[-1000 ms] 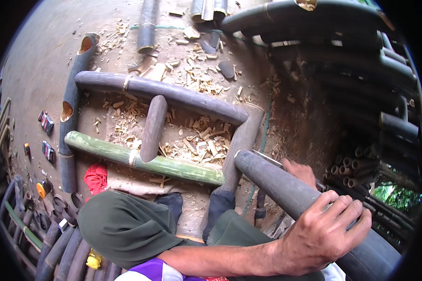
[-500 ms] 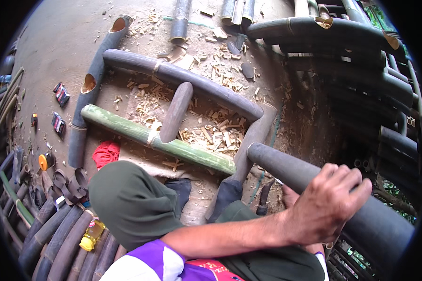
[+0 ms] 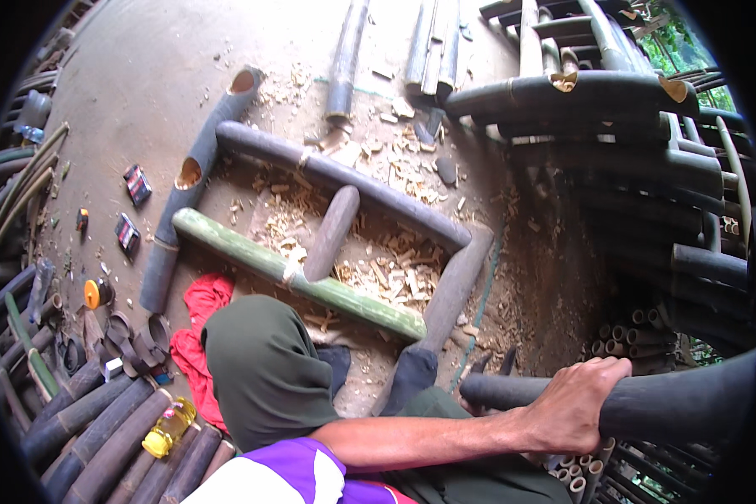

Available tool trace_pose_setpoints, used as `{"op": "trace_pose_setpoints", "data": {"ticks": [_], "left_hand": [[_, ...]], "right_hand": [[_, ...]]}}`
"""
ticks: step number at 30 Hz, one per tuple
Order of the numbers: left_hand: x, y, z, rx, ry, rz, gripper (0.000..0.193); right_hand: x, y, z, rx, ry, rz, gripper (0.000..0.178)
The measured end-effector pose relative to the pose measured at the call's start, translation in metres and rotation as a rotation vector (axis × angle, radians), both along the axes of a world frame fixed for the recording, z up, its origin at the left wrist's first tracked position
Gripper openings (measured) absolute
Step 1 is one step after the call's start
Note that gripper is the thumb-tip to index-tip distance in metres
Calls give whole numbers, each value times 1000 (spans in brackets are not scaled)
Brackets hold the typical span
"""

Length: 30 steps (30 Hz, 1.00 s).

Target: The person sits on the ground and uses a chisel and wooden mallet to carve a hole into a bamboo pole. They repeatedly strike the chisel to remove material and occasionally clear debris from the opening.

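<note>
A thick dark bamboo pole (image 3: 680,407) lies across the right side, its near end beside my right knee. My left hand (image 3: 575,403) reaches across my lap and closes over the top of this pole, fingers curled round its far side. Of my right hand almost nothing shows; it is hidden behind the pole and my left arm. In front of my knees lies a bamboo frame: a green rail (image 3: 252,254), a dark far rail (image 3: 344,181), a short crosspiece (image 3: 332,233), a notched left post (image 3: 170,244) and a right post (image 3: 458,286).
Wood chips (image 3: 386,277) litter the ground in and around the frame. A red cloth (image 3: 202,336) lies by my left knee. Bamboo lengths and a yellow bottle (image 3: 168,427) are at lower left. Stacked dark bamboo (image 3: 596,101) stands at right; cut bamboo tubes (image 3: 630,336) lie below it.
The dark pole has swung away from the frame's right post, its near end now lower and closer to my knee. My left hand has moved down with it. The view has shifted slightly.
</note>
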State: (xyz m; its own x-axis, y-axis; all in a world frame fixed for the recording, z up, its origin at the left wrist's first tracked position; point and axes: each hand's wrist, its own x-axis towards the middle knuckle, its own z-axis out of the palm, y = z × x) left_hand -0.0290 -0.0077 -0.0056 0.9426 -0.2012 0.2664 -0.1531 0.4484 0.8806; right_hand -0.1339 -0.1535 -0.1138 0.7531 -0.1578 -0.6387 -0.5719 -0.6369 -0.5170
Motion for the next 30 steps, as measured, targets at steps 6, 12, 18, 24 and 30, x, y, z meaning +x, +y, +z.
{"op": "trace_pose_setpoints", "data": {"ticks": [6, 12, 18, 24, 30], "left_hand": [[16, 16, -29, -109, 278, -219, 57], [8, 13, -89, -142, 482, -157, 51], [-3, 22, -137, -190, 728, -102, 42], [6, 41, -165, -255, 881, -31, 34], [25, 64, -175, -253, 840, -21, 51]], "right_hand": [[-13, -4, 1, 96, 23, -202, 41], [-30, -13, 8, 152, 27, -408, 42], [-39, -13, 11, 184, 18, -541, 44], [-42, -10, 12, 193, 8, -654, 45], [-50, -8, 17, 182, 4, -758, 46]]}}
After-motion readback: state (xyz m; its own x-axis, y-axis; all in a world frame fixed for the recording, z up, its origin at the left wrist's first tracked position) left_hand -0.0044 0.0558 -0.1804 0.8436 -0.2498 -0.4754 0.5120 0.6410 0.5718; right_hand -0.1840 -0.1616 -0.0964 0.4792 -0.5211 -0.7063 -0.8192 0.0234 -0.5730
